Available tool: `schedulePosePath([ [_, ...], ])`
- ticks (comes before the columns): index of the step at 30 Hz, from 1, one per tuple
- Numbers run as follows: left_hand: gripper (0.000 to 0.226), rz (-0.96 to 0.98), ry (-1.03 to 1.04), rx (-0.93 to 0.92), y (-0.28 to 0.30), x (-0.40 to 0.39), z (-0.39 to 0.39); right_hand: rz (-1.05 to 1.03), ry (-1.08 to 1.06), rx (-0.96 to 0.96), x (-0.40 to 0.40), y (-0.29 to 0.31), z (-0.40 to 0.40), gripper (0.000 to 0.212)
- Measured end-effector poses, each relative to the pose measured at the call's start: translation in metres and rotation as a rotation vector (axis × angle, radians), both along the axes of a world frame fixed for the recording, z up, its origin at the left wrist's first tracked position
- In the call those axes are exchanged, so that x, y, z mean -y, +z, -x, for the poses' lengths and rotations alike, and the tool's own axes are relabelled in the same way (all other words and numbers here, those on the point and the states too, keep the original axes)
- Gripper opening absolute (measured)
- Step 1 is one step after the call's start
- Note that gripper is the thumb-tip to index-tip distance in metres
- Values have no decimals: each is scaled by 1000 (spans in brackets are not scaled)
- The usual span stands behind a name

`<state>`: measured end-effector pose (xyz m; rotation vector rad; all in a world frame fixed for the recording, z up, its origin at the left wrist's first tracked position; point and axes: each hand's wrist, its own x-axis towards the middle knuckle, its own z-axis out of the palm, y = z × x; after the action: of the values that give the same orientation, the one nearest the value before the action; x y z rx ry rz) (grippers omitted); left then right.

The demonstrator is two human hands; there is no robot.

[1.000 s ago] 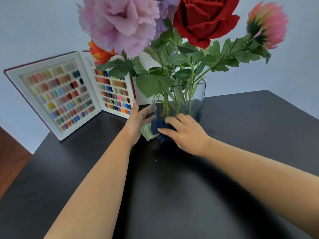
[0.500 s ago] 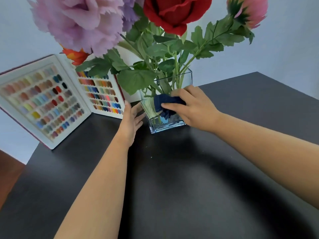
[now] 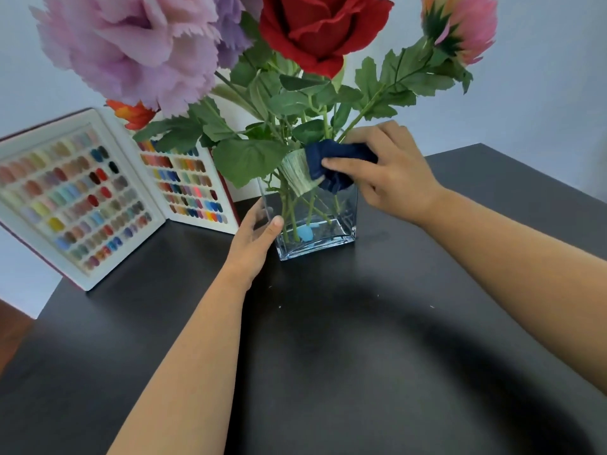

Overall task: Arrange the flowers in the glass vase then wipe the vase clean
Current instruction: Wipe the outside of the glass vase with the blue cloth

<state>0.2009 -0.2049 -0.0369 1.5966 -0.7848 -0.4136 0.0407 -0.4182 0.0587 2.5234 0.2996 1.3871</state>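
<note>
A square clear glass vase [image 3: 341,224] stands on the black table [image 3: 328,356]. It holds several artificial flowers: a big pink bloom [image 3: 131,50], a red rose [image 3: 315,27], a pink flower [image 3: 460,27] and an orange one [image 3: 134,114]. Green stems show through the glass. My right hand [image 3: 391,172] grips a dark blue cloth with a pale green part [image 3: 325,170] against the vase's upper front. My left hand [image 3: 256,238] holds the vase's lower left corner, thumb on the front face.
An open white display book of coloured nail swatches [image 3: 82,198] stands behind and left of the vase, against the pale wall. The table's far right edge [image 3: 542,172] runs behind my right hand. Brown floor [image 3: 13,326] shows at the left.
My right hand has moved the cloth up the front of the vase, from near its base to near its rim. My left hand has stayed at the lower left of the vase.
</note>
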Motion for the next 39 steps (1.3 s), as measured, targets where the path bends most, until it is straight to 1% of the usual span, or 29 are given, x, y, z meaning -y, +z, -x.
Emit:
schedulePosePath([
  [2, 76, 24, -1, 8, -2, 1, 0, -8, -18, 21, 3, -5, 1, 46],
  [5, 73, 54, -5, 3, -3, 3, 1, -29, -19, -50, 0, -28, 6, 47],
  [8, 76, 59, 1, 5, -4, 3, 1, 55, 17, -256, -3, -61, 18, 42],
  [10, 79, 54, 6, 4, -4, 3, 1, 95, -3, -396, -4, -75, 26, 40],
  [12, 79, 55, 3, -5, -5, 2, 0, 121, -21, -446, -4, -73, 27, 42],
  [14, 77, 57, 12, -14, -6, 2, -1, 124, -20, -416, -2, -57, 24, 39],
  [15, 76, 55, 18, -15, -7, 2, -1, 95, -14, -365, 0, -46, 21, 38],
  [19, 72, 67, 13, -5, -9, 4, -3, -22, -31, -81, 12, -6, 12, 46],
  [22, 71, 85, 8, -6, -10, 4, -4, -66, -42, -22, 14, -6, 11, 46],
  [24, 70, 94, 2, -4, -11, 4, -4, -129, -35, -13, 12, -19, 12, 44],
  [26, 73, 91, 11, -3, -11, 4, -4, -159, -26, -50, 10, -38, 15, 44],
  [28, 75, 83, 16, 2, -11, 4, -4, -133, -17, -137, 10, -58, 20, 45],
  [30, 75, 83, 17, 4, -10, 4, -4, -77, -26, -266, 9, -77, 29, 45],
  [33, 70, 95, -1, 4, -9, 3, -3, -1, -74, -399, 4, -86, 36, 45],
  [36, 68, 104, 2, -7, -7, 4, -1, 48, -66, -360, 7, -66, 32, 41],
  [39, 70, 101, 19, -13, -7, 4, -1, -25, -55, -143, 16, -32, 23, 45],
])
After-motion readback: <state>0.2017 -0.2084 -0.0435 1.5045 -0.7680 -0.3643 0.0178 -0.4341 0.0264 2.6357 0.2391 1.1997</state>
